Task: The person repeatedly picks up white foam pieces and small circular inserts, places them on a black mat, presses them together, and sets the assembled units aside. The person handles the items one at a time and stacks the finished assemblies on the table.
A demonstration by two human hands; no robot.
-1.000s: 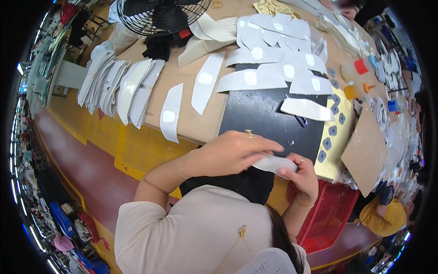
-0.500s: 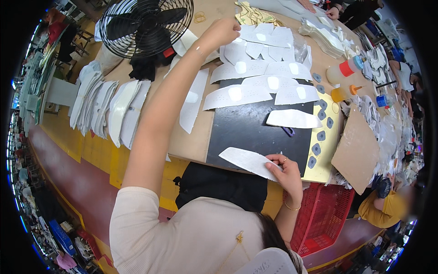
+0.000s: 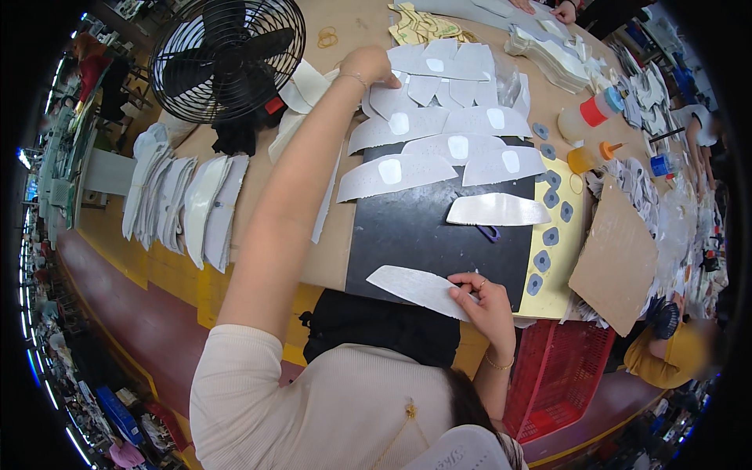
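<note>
My right hand [image 3: 489, 307] pinches the right end of a white curved fabric piece [image 3: 413, 288] over the table's near edge. Far across the table, my left hand [image 3: 370, 66] reaches to the left side of the laid-out white pieces [image 3: 401, 164]. Its fingers are curled down against them, and what they hold, if anything, is hidden. Several of these pieces overlap in rows, with small bright white patches on them. Another curved white piece [image 3: 499, 210] lies alone on the black mat [image 3: 439, 243], partly over a purple-handled tool [image 3: 489, 233].
A black fan [image 3: 229, 59] stands at the far left, above stacked white pieces [image 3: 205, 207]. Grey patches lie on a yellow sheet [image 3: 554, 258]. Two glue bottles [image 3: 587, 160] and a brown board [image 3: 615, 254] are at the right. Below hangs a red basket [image 3: 556, 376]. Another person's hands [image 3: 564, 11] are at the far edge.
My left hand has moved slightly left and down over the white pieces. My right hand still pinches the same curved piece, slightly lower. The whole view has shifted a little.
</note>
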